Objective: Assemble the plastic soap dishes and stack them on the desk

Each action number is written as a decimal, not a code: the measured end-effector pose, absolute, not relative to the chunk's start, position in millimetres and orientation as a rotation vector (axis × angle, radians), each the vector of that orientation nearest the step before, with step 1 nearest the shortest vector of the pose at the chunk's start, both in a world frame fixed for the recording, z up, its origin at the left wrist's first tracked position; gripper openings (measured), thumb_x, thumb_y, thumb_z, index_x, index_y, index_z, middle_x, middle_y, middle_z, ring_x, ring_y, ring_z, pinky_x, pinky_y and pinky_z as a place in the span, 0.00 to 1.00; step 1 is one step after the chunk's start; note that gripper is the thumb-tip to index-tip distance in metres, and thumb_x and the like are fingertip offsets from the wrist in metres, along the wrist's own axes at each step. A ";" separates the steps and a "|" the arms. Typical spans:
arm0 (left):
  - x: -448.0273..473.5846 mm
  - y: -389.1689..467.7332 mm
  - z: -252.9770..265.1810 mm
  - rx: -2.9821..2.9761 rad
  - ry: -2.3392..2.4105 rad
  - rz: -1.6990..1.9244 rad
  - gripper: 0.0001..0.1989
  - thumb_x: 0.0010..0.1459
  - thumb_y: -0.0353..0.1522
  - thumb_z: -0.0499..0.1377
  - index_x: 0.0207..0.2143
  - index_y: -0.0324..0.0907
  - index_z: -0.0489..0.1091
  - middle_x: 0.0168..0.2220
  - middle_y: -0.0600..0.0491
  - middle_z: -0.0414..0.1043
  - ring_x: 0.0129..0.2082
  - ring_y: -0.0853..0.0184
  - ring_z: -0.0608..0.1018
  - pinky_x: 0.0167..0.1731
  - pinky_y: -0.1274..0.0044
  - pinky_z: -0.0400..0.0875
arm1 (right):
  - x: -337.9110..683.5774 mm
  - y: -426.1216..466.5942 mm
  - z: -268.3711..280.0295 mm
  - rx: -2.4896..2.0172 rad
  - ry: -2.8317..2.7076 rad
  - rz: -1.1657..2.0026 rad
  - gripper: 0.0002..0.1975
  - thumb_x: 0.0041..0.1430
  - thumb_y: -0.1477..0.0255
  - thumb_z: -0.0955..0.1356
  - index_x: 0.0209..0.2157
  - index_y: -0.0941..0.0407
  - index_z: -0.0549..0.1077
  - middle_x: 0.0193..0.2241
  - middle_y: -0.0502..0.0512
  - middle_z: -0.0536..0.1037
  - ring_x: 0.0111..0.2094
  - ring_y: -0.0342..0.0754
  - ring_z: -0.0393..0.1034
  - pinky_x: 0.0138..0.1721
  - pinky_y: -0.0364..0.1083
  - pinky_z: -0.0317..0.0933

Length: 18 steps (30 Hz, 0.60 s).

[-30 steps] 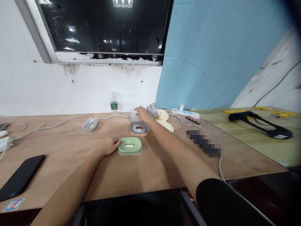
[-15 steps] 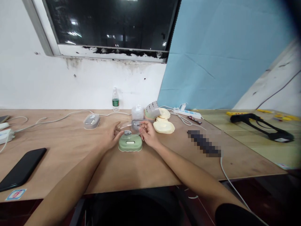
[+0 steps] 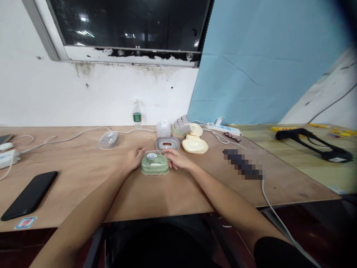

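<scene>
A light green oblong soap box [image 3: 155, 169] sits on the table in front of me, with a pale slot in its top. Over it lies a clear plastic cover [image 3: 160, 153] bearing a round white-and-blue sticker [image 3: 151, 156]. My left hand [image 3: 136, 158] is curled at the cover's left edge, thumb and fingers against it. On the opposite side, my right hand [image 3: 176, 159] has its fingertips on the cover's right rim. Just behind stands a grey soap box part [image 3: 167, 143] with an oval opening. How far the cover is seated cannot be made out.
Cream oval dishes [image 3: 195, 145] and a tilted grey cup-like piece [image 3: 181, 125] stand behind right. A grey covered box [image 3: 109, 140] is left, a bottle [image 3: 137, 114] by the wall, a phone [image 3: 29, 195] front left. Cables and a power strip [image 3: 224, 129] run along the back.
The clear cover, held tilted above the green soap box before, has come down onto it. Both hands have lowered with it. The view has shifted slightly.
</scene>
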<state>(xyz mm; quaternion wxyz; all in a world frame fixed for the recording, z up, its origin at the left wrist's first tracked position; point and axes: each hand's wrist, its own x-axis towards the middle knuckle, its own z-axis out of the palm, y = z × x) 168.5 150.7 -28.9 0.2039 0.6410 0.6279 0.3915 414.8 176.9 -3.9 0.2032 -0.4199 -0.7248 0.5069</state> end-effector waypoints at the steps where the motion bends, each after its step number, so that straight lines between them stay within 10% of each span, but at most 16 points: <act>1: 168.5 151.6 -29.5 1.787 1.749 1.077 0.26 0.61 0.49 0.47 0.44 0.39 0.72 0.39 0.47 0.77 0.39 0.59 0.77 0.40 0.71 0.69 | 414.6 177.4 -4.5 -1.190 -2.017 1.423 0.17 0.63 0.68 0.59 0.51 0.56 0.65 0.13 0.42 0.68 0.10 0.38 0.55 0.11 0.37 0.47; 18: 169.6 144.0 -23.3 1.842 1.672 0.960 0.30 0.62 0.52 0.41 0.29 0.41 0.72 0.26 0.52 0.74 0.29 0.62 0.75 0.30 0.73 0.66 | 427.6 191.0 -8.6 -1.170 -2.063 1.789 0.15 0.65 0.65 0.60 0.51 0.55 0.62 0.19 0.48 0.77 0.14 0.41 0.68 0.12 0.35 0.57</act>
